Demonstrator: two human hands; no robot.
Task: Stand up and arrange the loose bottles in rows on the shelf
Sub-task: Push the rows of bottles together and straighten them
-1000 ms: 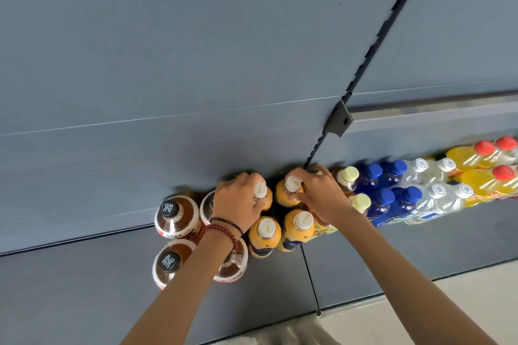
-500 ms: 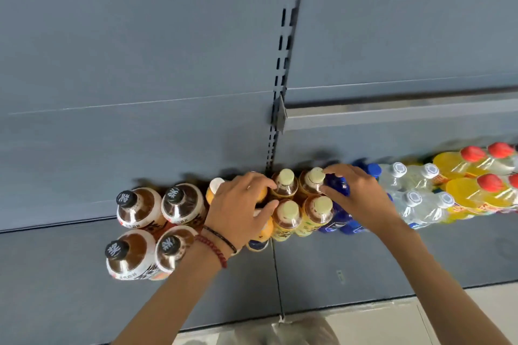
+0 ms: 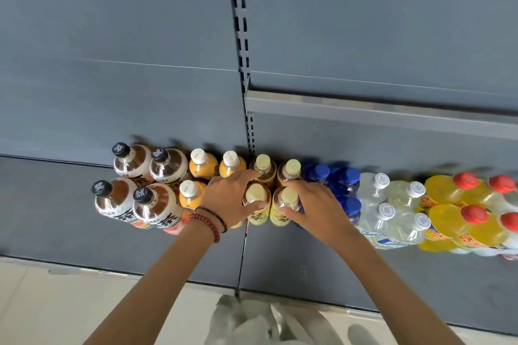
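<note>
Upright bottles stand in two rows on the grey shelf (image 3: 308, 260) against its back panel. My left hand (image 3: 228, 202) curls round a front-row tea bottle with a pale yellow cap (image 3: 255, 206). My right hand (image 3: 314, 209) grips the neighbouring pale-capped tea bottle (image 3: 286, 206) from the right side. Two more of the same kind (image 3: 263, 168) stand right behind. Left of my hands are orange juice bottles with white caps (image 3: 200, 164) and brown tea bottles with black caps (image 3: 131, 162). Blue bottles (image 3: 347, 182) sit partly hidden behind my right hand.
Further right stand clear bottles with white caps (image 3: 381, 190) and yellow bottles with red caps (image 3: 459, 193). A slotted upright (image 3: 242, 50) runs up the back panel, and an upper shelf edge (image 3: 378, 112) juts out on the right. Pale floor (image 3: 70, 302) lies below.
The view swung right and down. Both hands moved from the orange and blue bottles onto the two front pale-capped tea bottles in the middle.
</note>
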